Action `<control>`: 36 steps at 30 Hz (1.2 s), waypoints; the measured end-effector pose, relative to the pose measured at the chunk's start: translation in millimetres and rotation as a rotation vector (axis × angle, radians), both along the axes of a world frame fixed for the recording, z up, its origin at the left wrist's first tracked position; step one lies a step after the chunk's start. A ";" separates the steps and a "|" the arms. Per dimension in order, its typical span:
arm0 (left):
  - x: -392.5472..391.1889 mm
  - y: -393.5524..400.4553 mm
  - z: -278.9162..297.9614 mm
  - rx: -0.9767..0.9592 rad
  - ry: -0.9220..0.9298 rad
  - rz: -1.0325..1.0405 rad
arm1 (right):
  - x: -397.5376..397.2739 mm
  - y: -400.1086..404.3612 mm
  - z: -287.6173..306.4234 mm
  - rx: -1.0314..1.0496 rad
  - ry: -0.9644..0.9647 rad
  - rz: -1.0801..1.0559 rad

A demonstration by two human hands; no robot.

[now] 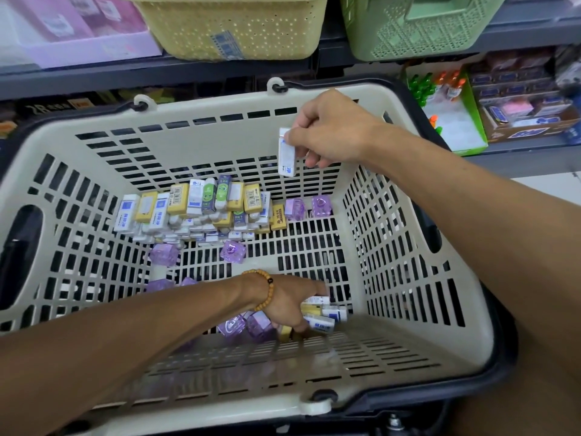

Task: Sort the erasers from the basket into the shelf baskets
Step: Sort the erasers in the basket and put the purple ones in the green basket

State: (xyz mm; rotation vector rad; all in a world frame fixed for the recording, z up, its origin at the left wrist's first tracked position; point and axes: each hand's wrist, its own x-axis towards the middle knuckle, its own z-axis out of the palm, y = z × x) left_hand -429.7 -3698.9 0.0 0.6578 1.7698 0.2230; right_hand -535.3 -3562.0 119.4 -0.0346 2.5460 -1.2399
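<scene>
Erasers (201, 212), heaped at the basket (408, 278) far wall: one white eraser (287, 152) is pinched aloft by the right hand (330, 133) for shelving, others are grasped near-side by the left hand (289, 305).

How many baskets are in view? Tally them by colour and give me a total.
Cream basket: 1
Yellow basket: 1
Green basket: 1
Total: 3
</scene>
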 end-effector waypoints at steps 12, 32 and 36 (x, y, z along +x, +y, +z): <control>-15.6 -47.2 53.1 0.364 -0.192 0.616 | 4.8 -13.7 -4.3 -0.037 -0.090 0.131; 7.9 -193.3 111.9 0.401 -0.210 1.634 | -3.7 -194.5 -38.1 -0.213 -0.284 0.239; 1.3 -190.4 112.4 0.436 -0.181 1.641 | 16.2 -172.9 -26.6 -0.174 -0.298 0.424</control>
